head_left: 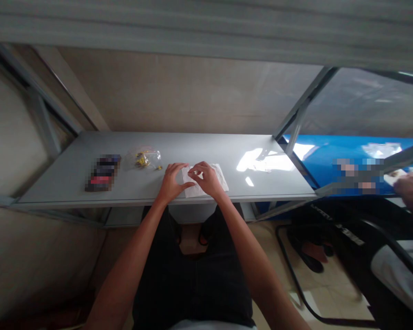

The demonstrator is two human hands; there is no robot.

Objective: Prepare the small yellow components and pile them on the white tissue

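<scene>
My left hand (pixel 174 182) is at the near side of the grey tabletop, its thumb and fingers curved and apart, with nothing visible between them. Beside it, my right hand (pixel 206 178) has thumb and index finger brought together in a pinch; whatever they hold is too small to make out. Both hands are over a crumpled white sheet (pixel 221 176), like tissue or thin plastic, which they partly cover. Left of them lies a clear plastic bag (pixel 153 156) with small yellow pieces in it. One small yellow piece (pixel 159 168) lies loose between the bag and my left hand.
A dark, blurred-out flat object (pixel 103 173) lies on the left of the table (pixel 65 174). Metal frame bars rise at both ends, and a grey shelf (pixel 192 32) hangs overhead. To the right, another person's hand (pixel 411 188) is at a blue table (pixel 325 158).
</scene>
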